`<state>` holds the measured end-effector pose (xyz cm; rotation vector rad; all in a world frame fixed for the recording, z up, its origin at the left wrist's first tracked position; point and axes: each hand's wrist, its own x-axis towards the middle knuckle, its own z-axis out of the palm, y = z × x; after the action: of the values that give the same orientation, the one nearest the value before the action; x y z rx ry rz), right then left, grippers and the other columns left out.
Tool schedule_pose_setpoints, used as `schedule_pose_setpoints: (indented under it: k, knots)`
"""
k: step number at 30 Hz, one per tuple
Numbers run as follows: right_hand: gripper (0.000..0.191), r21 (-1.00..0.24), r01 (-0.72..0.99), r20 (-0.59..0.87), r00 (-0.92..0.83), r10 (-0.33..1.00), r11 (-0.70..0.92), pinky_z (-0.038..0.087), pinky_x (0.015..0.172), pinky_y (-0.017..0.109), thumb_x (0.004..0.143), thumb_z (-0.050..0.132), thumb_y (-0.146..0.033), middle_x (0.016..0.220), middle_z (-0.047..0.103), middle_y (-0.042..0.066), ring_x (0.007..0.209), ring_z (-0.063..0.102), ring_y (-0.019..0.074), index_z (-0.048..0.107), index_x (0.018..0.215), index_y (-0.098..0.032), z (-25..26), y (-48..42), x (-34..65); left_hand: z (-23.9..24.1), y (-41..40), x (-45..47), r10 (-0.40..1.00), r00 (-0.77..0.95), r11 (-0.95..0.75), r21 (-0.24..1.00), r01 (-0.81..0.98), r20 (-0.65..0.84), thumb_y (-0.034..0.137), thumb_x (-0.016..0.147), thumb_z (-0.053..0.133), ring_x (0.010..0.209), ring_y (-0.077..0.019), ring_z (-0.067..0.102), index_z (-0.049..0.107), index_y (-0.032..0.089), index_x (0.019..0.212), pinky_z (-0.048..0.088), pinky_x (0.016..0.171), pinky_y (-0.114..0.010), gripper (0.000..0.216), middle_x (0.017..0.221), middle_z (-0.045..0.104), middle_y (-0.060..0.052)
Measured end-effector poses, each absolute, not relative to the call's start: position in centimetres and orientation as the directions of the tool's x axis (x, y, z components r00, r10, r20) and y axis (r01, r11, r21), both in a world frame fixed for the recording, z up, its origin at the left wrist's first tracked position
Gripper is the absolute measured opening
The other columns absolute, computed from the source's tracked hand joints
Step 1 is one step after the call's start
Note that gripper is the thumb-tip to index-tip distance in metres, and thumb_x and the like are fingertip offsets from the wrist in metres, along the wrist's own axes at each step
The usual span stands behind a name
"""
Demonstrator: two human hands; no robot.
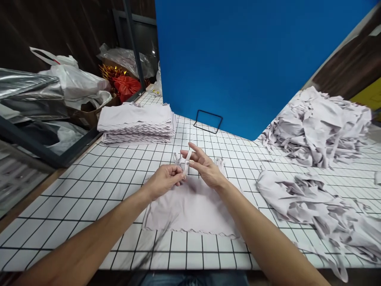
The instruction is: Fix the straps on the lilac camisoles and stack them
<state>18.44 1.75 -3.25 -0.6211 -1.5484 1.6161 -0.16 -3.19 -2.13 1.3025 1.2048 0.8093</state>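
Observation:
A pale lilac camisole-like garment point(193, 214) lies spread on the table in front of me, its wavy hem toward me. My left hand point(165, 178) is closed in a pinch at the garment's upper edge, gripping the lower part of a thin strap point(187, 167). The strap rises from there to my right hand point(205, 167), where it passes between the thumb and the forefinger side. That hand's other fingers are partly spread. A second gathered strap point(220, 163) shows behind my right wrist.
A neat stack of like garments point(135, 119) sits at the back left. On the right are a big heap point(321, 123) and a looser pile point(315, 202). A blue panel point(238, 59) stands behind the gridded tabletop point(98, 178), near a black wire frame point(208, 121). Bags point(74, 77) fill the left shelf.

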Motion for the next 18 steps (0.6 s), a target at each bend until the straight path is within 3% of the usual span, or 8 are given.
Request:
schedule_pose_setpoints:
  k: [7, 11, 14, 18]
  knots:
    - [0.066, -0.985, -0.171, 0.112, -0.569, 0.814, 0.016, 0.044, 0.101, 0.04, 0.09, 0.056, -0.021, 0.143, 0.054, 0.006, 0.123, 0.053, 0.0197, 0.032, 0.151, -0.032, -2.9, 1.6, 18.8, -2.1, -3.0, -0.2, 0.933, 0.245, 0.235, 0.961, 0.144, -0.265, 0.045, 0.076, 0.071, 0.053, -0.0067, 0.049, 0.062, 0.014, 0.077, 0.03, 0.046, -0.018, 0.032, 0.078, 0.071, -0.006]
    - [0.055, -0.987, -0.159, 0.066, -0.524, 0.849, -0.022, 0.045, 0.096, 0.036, 0.091, 0.059, -0.025, 0.137, 0.059, 0.007, 0.119, 0.057, 0.0185, 0.043, 0.143, -0.029, -2.8, 1.6, 18.6, -2.1, -3.1, -0.5, 0.921, 0.292, 0.216, 0.961, 0.173, -0.259, 0.045, 0.079, 0.068, 0.056, -0.0084, 0.053, 0.064, 0.016, 0.081, 0.036, 0.048, -0.02, 0.029, 0.083, 0.073, -0.006]
    - [0.042, -0.985, -0.156, 0.008, -0.465, 0.885, -0.072, 0.048, 0.091, 0.036, 0.091, 0.061, -0.031, 0.125, 0.066, 0.01, 0.106, 0.064, 0.0182, 0.053, 0.131, -0.023, -2.9, 1.8, 18.6, -2.0, -3.0, -0.9, 0.921, 0.359, 0.035, 0.952, 0.305, -0.149, 0.041, 0.085, 0.06, 0.069, -0.0128, 0.061, 0.068, 0.018, 0.088, 0.047, 0.061, -0.025, 0.024, 0.09, 0.072, -0.005]
    - [0.036, -0.99, -0.112, -0.031, -0.438, 0.898, -0.089, 0.048, 0.089, 0.036, 0.093, 0.059, -0.036, 0.116, 0.069, 0.009, 0.094, 0.067, 0.016, 0.056, 0.126, -0.022, -2.4, 2.0, 19.0, -2.7, -2.0, -1.9, 0.979, 0.132, -0.203, 0.739, 0.643, 0.154, 0.038, 0.081, 0.064, 0.073, -0.0158, 0.058, 0.066, 0.019, 0.091, 0.049, 0.07, -0.031, 0.022, 0.095, 0.068, -0.004]
